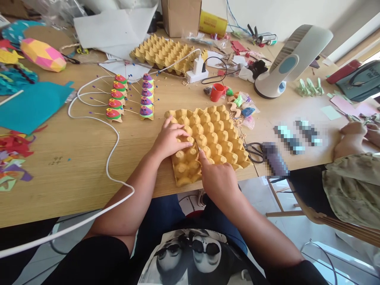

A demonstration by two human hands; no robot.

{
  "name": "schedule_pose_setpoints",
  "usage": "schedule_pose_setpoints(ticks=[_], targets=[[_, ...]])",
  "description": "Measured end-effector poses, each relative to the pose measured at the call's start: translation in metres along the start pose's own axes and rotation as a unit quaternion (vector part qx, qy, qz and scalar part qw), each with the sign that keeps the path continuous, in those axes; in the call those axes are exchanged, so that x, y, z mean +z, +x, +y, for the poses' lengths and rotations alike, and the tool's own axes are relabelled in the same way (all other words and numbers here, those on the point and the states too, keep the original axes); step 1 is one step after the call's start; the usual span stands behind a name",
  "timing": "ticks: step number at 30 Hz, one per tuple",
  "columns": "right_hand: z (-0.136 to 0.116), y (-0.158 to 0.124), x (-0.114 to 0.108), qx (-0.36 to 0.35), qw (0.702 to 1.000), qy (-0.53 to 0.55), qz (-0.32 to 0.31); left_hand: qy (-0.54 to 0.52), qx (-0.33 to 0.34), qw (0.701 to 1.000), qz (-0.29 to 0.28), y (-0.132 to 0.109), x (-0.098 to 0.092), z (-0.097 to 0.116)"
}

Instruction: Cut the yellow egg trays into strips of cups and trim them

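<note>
A yellow moulded-pulp egg tray (218,134) lies bumps up near the table's front edge. My left hand (171,138) holds its left part, with the thumb and fingers spread around the bumps. My right hand (219,180) is closed around a craft knife (198,146), with the index finger stretched along it. Only the knife's thin tip shows, touching the tray between two rows of bumps; its handle is hidden in my palm. Black-handled scissors (254,152) lie just right of the tray.
Painted egg-carton caterpillars (146,97) with pins stand at the back left, near a white cable (114,148). Behind are another egg tray (163,53), a red cup (217,92) and a white fan (292,59). Another person's hands (353,134) rest at the right edge.
</note>
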State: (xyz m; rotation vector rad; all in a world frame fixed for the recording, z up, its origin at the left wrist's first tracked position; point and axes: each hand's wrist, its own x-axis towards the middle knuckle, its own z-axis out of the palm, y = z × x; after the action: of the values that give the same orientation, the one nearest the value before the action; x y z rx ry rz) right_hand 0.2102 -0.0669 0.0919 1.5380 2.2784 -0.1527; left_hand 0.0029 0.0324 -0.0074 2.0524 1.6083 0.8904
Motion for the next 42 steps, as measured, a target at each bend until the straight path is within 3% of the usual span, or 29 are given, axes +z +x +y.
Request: schedule_pose_setpoints(ticks=[9, 18, 24, 35, 42], targets=[[-0.002, -0.002, -0.002, -0.005, 1.0, -0.006, -0.001, 0.01, 0.005, 1.0, 0.015, 0.001, 0.002, 0.0], [0.02, -0.018, -0.003, 0.015, 1.0, -0.004, 0.011, 0.005, -0.003, 1.0, 0.012, 0.001, 0.002, -0.002], [0.018, -0.003, -0.007, 0.012, 0.999, -0.014, 0.043, 0.012, -0.003, 1.0, 0.005, 0.002, 0.001, -0.002], [0.014, 0.008, -0.001, 0.006, 0.999, -0.018, 0.028, 0.009, -0.002, 1.0, 0.011, 0.002, 0.001, 0.0], [0.012, 0.011, -0.015, -0.008, 0.999, -0.031, 0.001, 0.01, -0.005, 1.0, 0.005, 0.002, 0.0, 0.0]])
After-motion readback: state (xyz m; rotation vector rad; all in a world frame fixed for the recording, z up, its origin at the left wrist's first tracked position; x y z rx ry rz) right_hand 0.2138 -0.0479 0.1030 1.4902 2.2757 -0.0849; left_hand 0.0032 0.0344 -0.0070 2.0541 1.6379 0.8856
